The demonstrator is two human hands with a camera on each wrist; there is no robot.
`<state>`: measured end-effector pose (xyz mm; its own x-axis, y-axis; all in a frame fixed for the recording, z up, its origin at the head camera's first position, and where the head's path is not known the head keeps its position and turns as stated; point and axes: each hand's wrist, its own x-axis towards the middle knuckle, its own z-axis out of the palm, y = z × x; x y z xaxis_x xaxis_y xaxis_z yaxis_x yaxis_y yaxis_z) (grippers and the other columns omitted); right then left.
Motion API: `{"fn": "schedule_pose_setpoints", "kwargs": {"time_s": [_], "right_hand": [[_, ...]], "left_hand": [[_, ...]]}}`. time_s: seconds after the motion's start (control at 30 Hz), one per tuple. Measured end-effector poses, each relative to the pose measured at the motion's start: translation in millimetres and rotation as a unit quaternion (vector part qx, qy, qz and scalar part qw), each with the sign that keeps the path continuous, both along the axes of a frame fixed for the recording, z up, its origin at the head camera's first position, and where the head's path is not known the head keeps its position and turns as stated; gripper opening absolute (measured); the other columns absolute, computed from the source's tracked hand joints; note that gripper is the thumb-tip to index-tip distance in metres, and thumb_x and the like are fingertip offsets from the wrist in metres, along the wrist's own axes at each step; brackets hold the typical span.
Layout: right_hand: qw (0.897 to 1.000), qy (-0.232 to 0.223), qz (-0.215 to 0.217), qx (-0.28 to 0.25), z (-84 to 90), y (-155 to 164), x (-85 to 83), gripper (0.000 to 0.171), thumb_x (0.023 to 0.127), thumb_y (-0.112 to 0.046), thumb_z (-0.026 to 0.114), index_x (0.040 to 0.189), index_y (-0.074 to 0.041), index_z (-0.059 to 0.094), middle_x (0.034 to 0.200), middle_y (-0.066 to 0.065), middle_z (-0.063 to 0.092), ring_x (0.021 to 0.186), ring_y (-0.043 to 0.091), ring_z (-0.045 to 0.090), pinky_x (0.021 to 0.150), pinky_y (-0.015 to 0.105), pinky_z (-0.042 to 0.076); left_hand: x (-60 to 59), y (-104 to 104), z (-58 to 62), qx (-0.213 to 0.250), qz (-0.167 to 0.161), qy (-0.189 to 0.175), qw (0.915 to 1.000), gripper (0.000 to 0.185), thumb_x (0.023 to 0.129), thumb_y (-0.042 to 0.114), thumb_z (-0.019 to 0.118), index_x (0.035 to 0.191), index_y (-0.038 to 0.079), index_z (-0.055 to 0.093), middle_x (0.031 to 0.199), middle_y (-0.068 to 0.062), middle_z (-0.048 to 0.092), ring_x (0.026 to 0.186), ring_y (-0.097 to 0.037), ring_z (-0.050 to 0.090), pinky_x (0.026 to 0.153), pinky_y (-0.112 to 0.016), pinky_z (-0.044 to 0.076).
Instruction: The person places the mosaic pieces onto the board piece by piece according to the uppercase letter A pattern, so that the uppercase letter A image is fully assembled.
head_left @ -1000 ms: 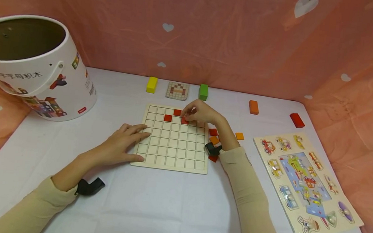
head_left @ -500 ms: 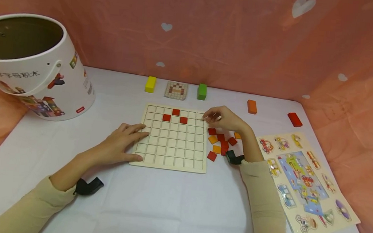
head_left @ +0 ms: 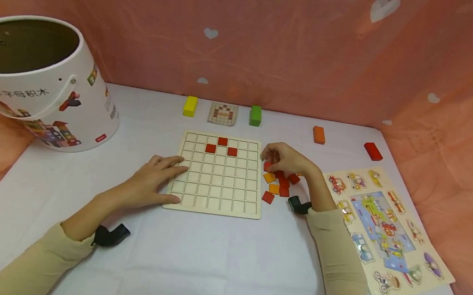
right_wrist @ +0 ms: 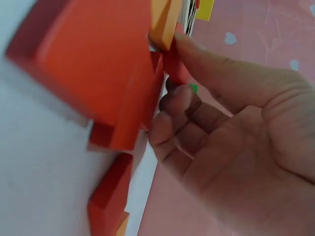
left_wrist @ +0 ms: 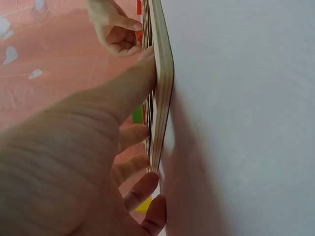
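Evidently bracing, the left hand [head_left: 152, 181] lies flat-fingered on the grid board [head_left: 216, 197]; beside that board, right hand [head_left: 287, 160] fingers pinch a red tile [head_left: 267, 165].

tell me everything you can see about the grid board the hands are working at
The grid board is a pale, wood-looking square tray, thin, lying flat on the white table. Raised ribs divide it into small square cells. Three red tiles sit in cells near its far edge; the other cells are bare. The left hand rests flat on its left edge.

Head looks down; wrists close on grid board [head_left: 217, 173]
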<state>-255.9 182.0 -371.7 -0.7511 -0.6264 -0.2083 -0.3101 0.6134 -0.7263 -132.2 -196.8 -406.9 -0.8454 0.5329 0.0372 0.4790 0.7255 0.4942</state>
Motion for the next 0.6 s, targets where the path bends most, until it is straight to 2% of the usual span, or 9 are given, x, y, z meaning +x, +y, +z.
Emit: {"fn": "schedule_pose_setpoints", "kwargs": {"time_s": [0.13, 0.27, 0.43, 0.6], "right_hand": [[1.0, 0.012, 0.002, -0.012, 1.4, -1, -3.1, 0.013, 0.088, 0.005, 0.07, 0.1, 0.003, 0.066, 0.086, 0.011, 0.058, 0.08, 0.025, 0.05, 0.07, 0.031, 0.043], [0.999, 0.02, 0.003, -0.037, 5.6, -15, -8.8, 0.013, 0.09, 0.003, 0.067, 0.103, 0.003, 0.067, 0.093, 0.012, 0.061, 0.083, 0.026, 0.051, 0.074, 0.032, 0.043], [0.996, 0.023, 0.034, -0.076, 11.5, -56, -16.4, 0.017, 0.091, 0.006, 0.063, 0.107, 0.007, 0.067, 0.1, 0.015, 0.066, 0.089, 0.026, 0.055, 0.08, 0.031, 0.047], [0.993, 0.005, 0.068, -0.099, 11.7, -100, -19.3, 0.015, 0.091, 0.009, 0.062, 0.105, 0.007, 0.066, 0.096, 0.014, 0.063, 0.088, 0.024, 0.055, 0.08, 0.029, 0.047]], "left_hand": [[-0.9, -1, -0.9, 0.006, 0.001, -0.005, 1.0, 0.077, 0.086, 0.045, 0.076, 0.146, 0.005, 0.049, 0.157, -0.018, 0.033, 0.127, -0.034, 0.036, 0.101, -0.057, 0.034], [-2.6, -3, -1.9, 0.017, 0.002, -0.012, 0.9998, 0.069, 0.091, 0.039, 0.073, 0.145, 0.005, 0.05, 0.158, -0.017, 0.032, 0.128, -0.034, 0.035, 0.103, -0.057, 0.032], [-4.4, -4, -3.8, 0.033, 0.006, -0.014, 0.9993, 0.056, 0.092, 0.029, 0.073, 0.14, 0.006, 0.053, 0.156, -0.017, 0.035, 0.126, -0.033, 0.036, 0.103, -0.055, 0.031], [-5.6, -5, -5.8, 0.043, 0.007, -0.019, 0.9989, 0.055, 0.092, 0.029, 0.074, 0.138, 0.007, 0.054, 0.157, -0.017, 0.032, 0.125, -0.033, 0.036, 0.103, -0.055, 0.031]]}}
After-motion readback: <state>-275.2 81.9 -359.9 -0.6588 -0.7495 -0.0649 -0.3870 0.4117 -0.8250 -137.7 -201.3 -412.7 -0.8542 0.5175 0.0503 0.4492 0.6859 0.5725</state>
